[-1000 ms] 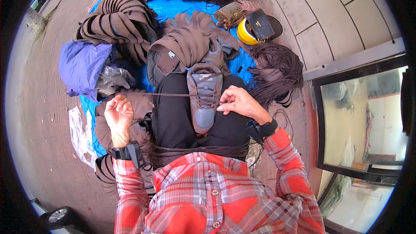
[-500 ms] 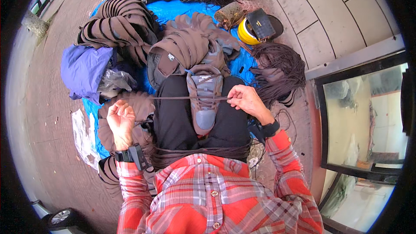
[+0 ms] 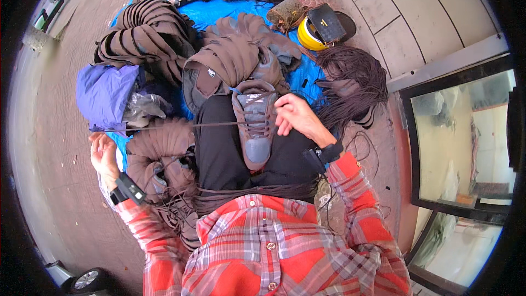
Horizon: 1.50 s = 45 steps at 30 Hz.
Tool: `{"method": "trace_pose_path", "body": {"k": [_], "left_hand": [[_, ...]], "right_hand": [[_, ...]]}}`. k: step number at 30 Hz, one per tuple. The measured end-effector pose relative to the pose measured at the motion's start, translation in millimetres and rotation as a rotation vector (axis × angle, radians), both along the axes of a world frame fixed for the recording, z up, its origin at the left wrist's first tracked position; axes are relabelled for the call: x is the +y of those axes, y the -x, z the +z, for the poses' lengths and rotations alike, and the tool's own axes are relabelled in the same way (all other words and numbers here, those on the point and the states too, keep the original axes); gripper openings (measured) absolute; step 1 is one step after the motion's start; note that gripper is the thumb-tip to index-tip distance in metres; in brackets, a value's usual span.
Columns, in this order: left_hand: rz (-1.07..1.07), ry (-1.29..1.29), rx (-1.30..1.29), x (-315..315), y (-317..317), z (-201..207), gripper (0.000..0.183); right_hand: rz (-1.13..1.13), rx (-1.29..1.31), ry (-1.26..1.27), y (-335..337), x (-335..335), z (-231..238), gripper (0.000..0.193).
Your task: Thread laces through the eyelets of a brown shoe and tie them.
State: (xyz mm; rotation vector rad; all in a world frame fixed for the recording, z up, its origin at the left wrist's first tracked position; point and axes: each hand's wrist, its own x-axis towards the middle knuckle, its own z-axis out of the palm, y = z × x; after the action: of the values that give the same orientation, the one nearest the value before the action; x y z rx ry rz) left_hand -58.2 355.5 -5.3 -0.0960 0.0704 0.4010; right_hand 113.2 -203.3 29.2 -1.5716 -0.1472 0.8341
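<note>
A brown shoe upper (image 3: 255, 151) with a grey toe lies toe toward me between my thighs, partly laced. A dark shoelace (image 3: 213, 124) runs taut from its lacing out to the left. My left hand (image 3: 104, 153) is closed on the lace's far end, out beyond my left thigh. My right hand (image 3: 296, 116) hovers at the right side of the upper, fingers loosely bent and apart, with nothing visible in them. Further shoe uppers (image 3: 161, 148) lie in a row beside my left leg.
Stacks of brown uppers (image 3: 150, 27) cover a blue tarp (image 3: 219, 13) ahead. A purple cloth bundle (image 3: 107, 96) sits left, a heap of dark laces (image 3: 356, 79) right. Behind that heap are a yellow tub (image 3: 309, 35) and a black box (image 3: 327, 23). A glass-fronted frame (image 3: 460, 148) stands at right.
My left hand has moved outward to the left, drawing the lace along. My right hand has let go of the lace and shifted left and slightly up, toward the upper.
</note>
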Motion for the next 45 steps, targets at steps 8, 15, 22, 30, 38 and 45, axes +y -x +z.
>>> {"method": "trace_pose_path", "body": {"k": [8,15,22,30,38,45], "left_hand": [[0.191,-2.533,0.434,-250,-80,14,0.028],[0.182,-2.704,-0.378,-343,-132,25,0.011],[-0.493,-2.493,-0.196,-282,-69,102,0.016],[-0.318,-2.492,-0.273,-229,-130,91,0.02],[-0.106,-2.278,-0.236,-239,-233,57,0.018],[-0.039,-1.976,0.569,-104,-55,-45,0.034]], "right_hand": [[-0.157,-0.149,0.11,28,5,-14,0.013],[-0.199,-0.254,0.262,38,-3,-10,0.017],[0.271,-0.626,0.086,37,82,-47,0.013],[0.383,-0.375,0.157,7,51,-5,0.023],[0.544,-0.341,0.048,29,87,-22,0.019],[0.707,-0.993,0.173,103,149,-37,0.016]]}}
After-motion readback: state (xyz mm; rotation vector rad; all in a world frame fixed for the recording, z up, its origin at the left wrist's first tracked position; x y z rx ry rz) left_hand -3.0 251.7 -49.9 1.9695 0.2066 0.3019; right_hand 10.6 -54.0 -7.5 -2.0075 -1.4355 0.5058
